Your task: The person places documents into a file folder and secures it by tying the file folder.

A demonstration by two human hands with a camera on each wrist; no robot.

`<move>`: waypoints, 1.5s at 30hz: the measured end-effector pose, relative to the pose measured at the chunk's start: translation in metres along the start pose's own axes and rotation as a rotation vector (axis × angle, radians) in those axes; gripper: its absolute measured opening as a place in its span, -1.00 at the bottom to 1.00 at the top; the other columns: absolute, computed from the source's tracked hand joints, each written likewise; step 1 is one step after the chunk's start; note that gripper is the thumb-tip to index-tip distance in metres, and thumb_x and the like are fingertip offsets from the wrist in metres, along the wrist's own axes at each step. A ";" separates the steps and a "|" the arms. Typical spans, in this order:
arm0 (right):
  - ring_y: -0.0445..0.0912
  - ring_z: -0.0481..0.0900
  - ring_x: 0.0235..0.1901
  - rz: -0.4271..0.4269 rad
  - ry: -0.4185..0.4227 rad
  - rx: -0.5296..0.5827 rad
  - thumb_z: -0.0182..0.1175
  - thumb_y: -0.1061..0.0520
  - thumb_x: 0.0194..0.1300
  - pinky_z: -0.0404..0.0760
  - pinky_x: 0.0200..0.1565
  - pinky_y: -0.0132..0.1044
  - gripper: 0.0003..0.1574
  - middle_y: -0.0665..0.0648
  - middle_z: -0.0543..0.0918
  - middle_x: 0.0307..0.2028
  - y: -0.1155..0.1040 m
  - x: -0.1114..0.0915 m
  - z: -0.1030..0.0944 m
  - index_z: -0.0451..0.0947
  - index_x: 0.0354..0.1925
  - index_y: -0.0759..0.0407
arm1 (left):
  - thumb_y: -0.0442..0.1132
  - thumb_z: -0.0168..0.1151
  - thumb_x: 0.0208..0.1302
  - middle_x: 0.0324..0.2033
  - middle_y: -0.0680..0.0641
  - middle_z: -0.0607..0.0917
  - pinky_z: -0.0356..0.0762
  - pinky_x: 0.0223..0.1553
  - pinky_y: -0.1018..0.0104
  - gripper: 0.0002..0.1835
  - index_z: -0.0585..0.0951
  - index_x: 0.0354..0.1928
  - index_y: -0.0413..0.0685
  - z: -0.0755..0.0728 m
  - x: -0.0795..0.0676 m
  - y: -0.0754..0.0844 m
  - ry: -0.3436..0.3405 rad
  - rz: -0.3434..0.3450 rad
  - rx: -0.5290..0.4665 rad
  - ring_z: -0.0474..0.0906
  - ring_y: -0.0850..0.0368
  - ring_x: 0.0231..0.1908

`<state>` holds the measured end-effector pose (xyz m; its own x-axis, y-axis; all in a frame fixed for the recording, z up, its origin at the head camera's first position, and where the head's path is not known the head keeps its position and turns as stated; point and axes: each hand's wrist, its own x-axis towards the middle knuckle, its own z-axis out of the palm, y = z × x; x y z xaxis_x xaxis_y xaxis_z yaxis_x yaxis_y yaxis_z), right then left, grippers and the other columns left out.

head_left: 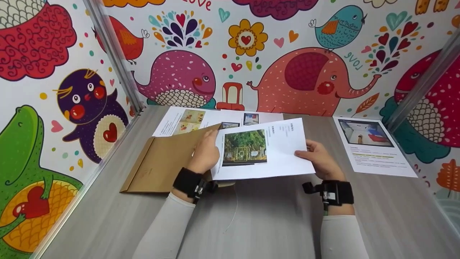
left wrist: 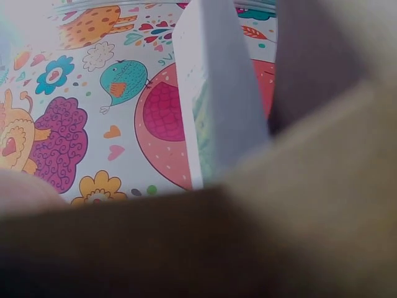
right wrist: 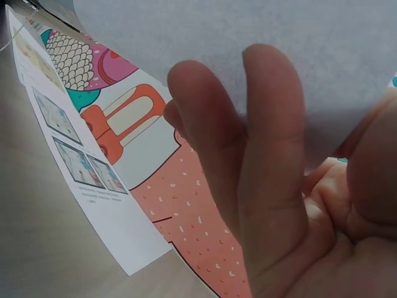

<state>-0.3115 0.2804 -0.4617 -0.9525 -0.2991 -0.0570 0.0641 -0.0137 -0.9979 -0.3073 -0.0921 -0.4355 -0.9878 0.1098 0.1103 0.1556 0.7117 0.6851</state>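
My left hand (head_left: 206, 153) grips the right side of a brown paper envelope (head_left: 163, 162), which is tilted above the table. Between thumb and fingers, my right hand (head_left: 323, 162) pinches the right edge of a white printed sheet (head_left: 285, 154) bearing a green photo. The sheet's left edge lies close to my left hand and the envelope; whether it touches them I cannot tell. Up close in the left wrist view, the blurred envelope (left wrist: 322, 205) covers most of that hand. Several fingers lie against the back of the sheet (right wrist: 248, 25) in the right wrist view.
Printed pages (head_left: 169, 120) lie at the back of the grey table (head_left: 266, 223), partly covered by the envelope and sheet. Another page (head_left: 373, 149) lies at the right. A thin string (head_left: 235, 212) hangs below the envelope. Cartoon-patterned walls (head_left: 237, 72) enclose the table's back and sides.
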 end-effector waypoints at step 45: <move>-0.19 0.62 -0.43 0.108 0.194 -0.003 0.21 0.36 0.37 0.68 -0.36 -0.39 -0.69 0.07 0.66 -0.33 0.006 0.029 0.096 0.46 0.05 0.41 | -0.50 -0.09 0.51 0.59 -0.24 0.34 0.14 0.59 -0.29 -0.38 0.35 0.58 -0.22 0.016 -0.013 0.034 -0.019 -0.028 0.018 0.21 -0.22 0.61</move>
<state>-0.3099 0.1803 -0.4660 -0.9797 -0.1096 -0.1680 0.1678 0.0115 -0.9858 -0.2895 -0.0582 -0.4256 -0.9917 0.1027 0.0769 0.1276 0.7267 0.6750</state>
